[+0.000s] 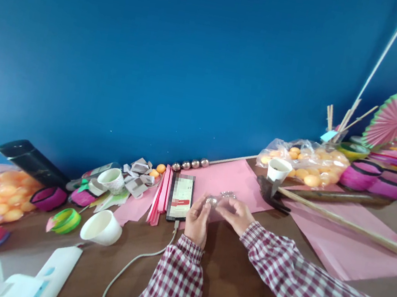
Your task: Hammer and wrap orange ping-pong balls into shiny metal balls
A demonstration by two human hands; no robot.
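Between my two hands, near the middle of the desk, is a small shiny silvery item (pixel 211 200), too small to make out fully. The fingertips of my left hand (pixel 197 222) are pinched on it. My right hand (pixel 236 215) touches its right side with thumb and fingers closed together. Just beyond the fingers, more small silvery pieces (pixel 228 194) lie on pink paper (pixel 249 185). A phone (pixel 180 198) with a lit screen and a cable stands left of my left hand. Several silver balls (pixel 196 164) sit in a row behind the paper.
A hammer (pixel 342 220) lies at the right by a small white cup (pixel 279 170) and a bag of orange balls (pixel 316 163). White cups (pixel 101 227) and a power strip (pixel 58 272) are at the left. A blue partition (pixel 160 61) rises behind.
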